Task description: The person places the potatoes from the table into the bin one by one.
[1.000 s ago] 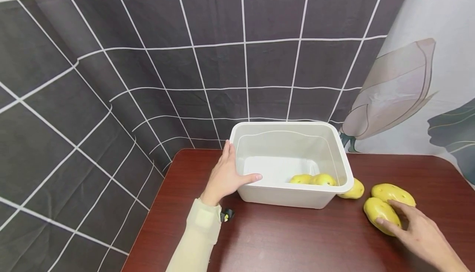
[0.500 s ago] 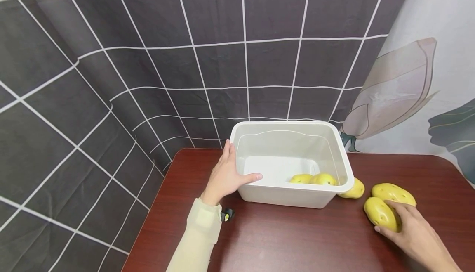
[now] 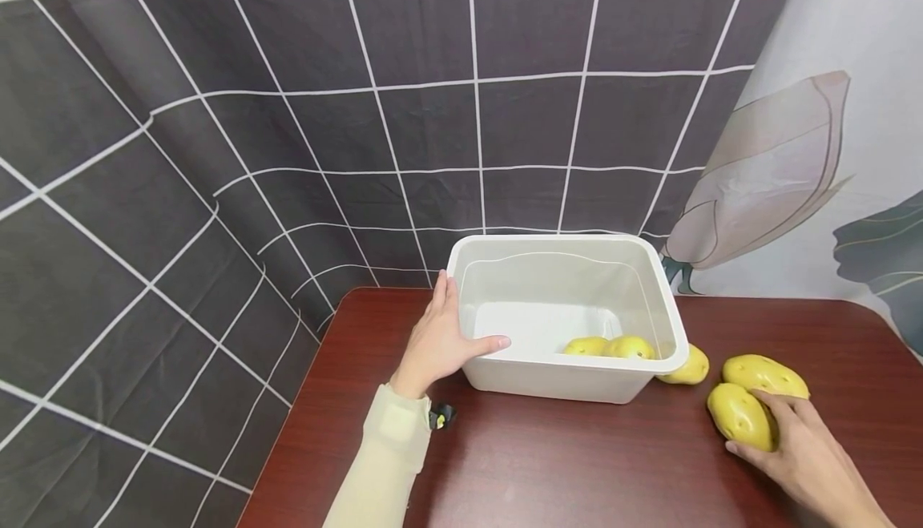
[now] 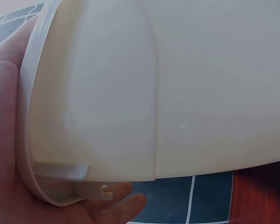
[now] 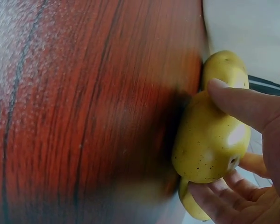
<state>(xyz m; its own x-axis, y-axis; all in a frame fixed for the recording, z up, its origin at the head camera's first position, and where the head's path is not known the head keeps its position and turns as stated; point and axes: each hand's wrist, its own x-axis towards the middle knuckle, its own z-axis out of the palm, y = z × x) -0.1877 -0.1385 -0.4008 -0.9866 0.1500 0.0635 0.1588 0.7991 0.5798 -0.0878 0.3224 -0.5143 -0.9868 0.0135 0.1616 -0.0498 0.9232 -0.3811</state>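
In the head view my left hand (image 3: pixel 431 345) holds the near left corner of a white plastic bin (image 3: pixel 562 380), thumb along the near rim and fingers up the left side. The left wrist view shows the bin's wall (image 4: pixel 177 93) close up, with fingers (image 4: pixel 123 207) past its rim. Two yellow potatoes (image 3: pixel 629 347) lie inside the bin, near its front wall. On the right, my right hand (image 3: pixel 811 448) grips a potato (image 5: pixel 210 140) between thumb and fingers. Another potato (image 3: pixel 766 374) lies right behind it, and one more potato (image 3: pixel 688 366) sits beside the bin's right side.
The reddish-brown wooden table (image 3: pixel 570 472) carries everything. A dark cloth with a white grid (image 3: pixel 534 127) hangs behind and to the left. At the right hangs a pale cloth with a plant print (image 3: pixel 771 175).
My right thumb and fingers have closed around the near potato, the thumb sliding down to its lower edge. The left hand and the bin have stayed put.
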